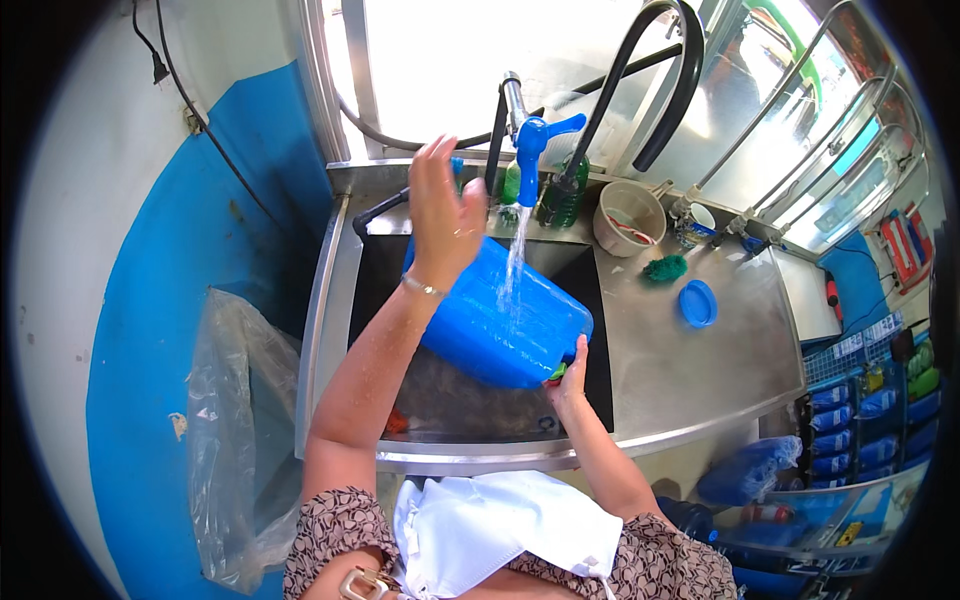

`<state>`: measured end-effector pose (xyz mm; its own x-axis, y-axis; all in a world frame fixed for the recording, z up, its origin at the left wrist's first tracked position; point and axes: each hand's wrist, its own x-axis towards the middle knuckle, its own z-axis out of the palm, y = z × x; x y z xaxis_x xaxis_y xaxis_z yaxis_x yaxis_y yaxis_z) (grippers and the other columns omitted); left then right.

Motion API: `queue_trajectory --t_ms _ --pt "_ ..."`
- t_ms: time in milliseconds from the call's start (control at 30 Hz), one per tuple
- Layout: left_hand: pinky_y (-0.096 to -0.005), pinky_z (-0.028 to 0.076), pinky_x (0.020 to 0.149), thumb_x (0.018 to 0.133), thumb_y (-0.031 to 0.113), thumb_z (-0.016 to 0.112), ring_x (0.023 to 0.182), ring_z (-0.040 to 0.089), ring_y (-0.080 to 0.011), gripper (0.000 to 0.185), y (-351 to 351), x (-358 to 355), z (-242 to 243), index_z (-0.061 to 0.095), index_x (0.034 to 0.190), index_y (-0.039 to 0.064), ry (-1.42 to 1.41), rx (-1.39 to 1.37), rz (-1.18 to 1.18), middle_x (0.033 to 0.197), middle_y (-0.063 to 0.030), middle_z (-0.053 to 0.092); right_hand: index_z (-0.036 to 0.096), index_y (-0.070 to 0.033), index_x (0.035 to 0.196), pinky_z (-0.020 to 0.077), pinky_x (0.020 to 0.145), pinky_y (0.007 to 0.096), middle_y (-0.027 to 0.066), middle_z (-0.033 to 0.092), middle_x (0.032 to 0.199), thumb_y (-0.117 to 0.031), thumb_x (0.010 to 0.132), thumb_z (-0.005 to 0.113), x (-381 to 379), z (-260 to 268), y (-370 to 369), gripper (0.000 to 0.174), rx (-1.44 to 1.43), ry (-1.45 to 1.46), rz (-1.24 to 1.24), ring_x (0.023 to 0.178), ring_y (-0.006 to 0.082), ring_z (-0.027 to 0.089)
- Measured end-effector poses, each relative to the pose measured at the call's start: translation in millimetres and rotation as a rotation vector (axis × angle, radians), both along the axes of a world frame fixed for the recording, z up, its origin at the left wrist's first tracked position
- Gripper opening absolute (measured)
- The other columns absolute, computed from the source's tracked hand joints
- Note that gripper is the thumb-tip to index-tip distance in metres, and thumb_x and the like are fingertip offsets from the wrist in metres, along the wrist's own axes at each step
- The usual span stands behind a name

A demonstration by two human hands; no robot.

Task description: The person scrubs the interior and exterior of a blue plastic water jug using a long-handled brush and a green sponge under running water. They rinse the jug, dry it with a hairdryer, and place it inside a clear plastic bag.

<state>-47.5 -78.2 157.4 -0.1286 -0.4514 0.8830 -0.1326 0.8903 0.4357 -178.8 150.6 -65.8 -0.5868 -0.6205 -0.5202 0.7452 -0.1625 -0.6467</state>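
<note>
A blue plastic container lies tilted over the sink basin. Water from the blue-handled faucet runs onto its upper side. My right hand grips the container's lower right end, with a bit of green showing beside the fingers. My left hand is raised in front of the container's upper left part, fingers up and slightly blurred, holding nothing. On the steel counter to the right lie a round blue lid and a green scrubbing pad.
Behind the basin stand a green bottle, a beige plastic tub and a patterned cup. A black curved hose arches above. Metal pipes rise at the right. A clear plastic bag hangs left of the sink.
</note>
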Motion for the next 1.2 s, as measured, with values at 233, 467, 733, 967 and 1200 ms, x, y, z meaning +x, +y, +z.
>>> queue_trajectory --t_ms 233,467,733,967,1200 --pt "-0.0477 0.036 0.104 0.084 0.022 0.059 0.12 0.049 -0.0376 0.042 33.5 -42.6 98.6 0.057 0.122 0.004 -0.431 -0.078 -0.074 0.119 -0.0206 0.058 0.047 -0.016 0.132 0.056 0.066 0.0343 0.0063 0.06 0.121 -0.07 0.081 0.056 8.9 1.4 -0.3 0.075 0.023 0.007 0.014 0.097 0.0221 0.064" --pt "-0.0434 0.04 0.102 0.086 0.029 0.06 0.126 0.045 -0.0335 0.032 -27.9 -5.4 61.6 0.068 0.11 0.011 -0.264 0.136 -0.583 0.123 -0.0195 0.058 0.045 -0.014 0.135 0.0535 0.086 0.0448 0.0103 0.057 0.128 -0.07 0.081 0.055 -6.9 -3.4 17.1 0.078 -0.054 0.04 0.032 0.111 0.0287 0.059" --pt "-0.0376 0.031 0.112 0.082 0.058 0.065 0.135 0.04 -0.0353 0.104 4.0 54.1 -135.6 0.017 0.148 -0.007 -0.692 0.87 -0.257 0.144 -0.0297 0.039 0.04 -0.01 0.14 0.0466 0.096 0.052 0.0152 0.053 0.133 -0.071 0.082 0.054 -45.0 12.1 16.4 0.085 -0.074 0.075 0.207 0.118 0.033 0.055" --pt "-0.0403 0.041 0.104 0.074 0.042 0.08 0.126 0.049 -0.0379 0.105 40.1 112.7 -184.2 0.021 0.146 -0.007 -0.258 1.067 -0.064 0.139 -0.0301 0.043 0.042 -0.009 0.137 0.0555 0.082 0.0455 0.0133 0.061 0.12 -0.067 0.084 0.056 -68.6 30.5 -55.3 0.08 0.173 0.139 0.513 0.101 0.0259 0.065" --pt "-0.0435 0.045 0.1 0.075 0.03 0.082 0.12 0.052 -0.0375 0.104 90.8 169.0 -201.8 0.015 0.149 0.0 0.048 1.275 0.057 0.137 -0.0255 0.044 0.042 -0.011 0.139 0.057 0.081 0.0417 0.009 0.06 0.124 -0.071 0.089 0.043 -51.0 35.9 -104.9 0.078 0.09 0.171 0.87 0.099 0.0212 0.066"
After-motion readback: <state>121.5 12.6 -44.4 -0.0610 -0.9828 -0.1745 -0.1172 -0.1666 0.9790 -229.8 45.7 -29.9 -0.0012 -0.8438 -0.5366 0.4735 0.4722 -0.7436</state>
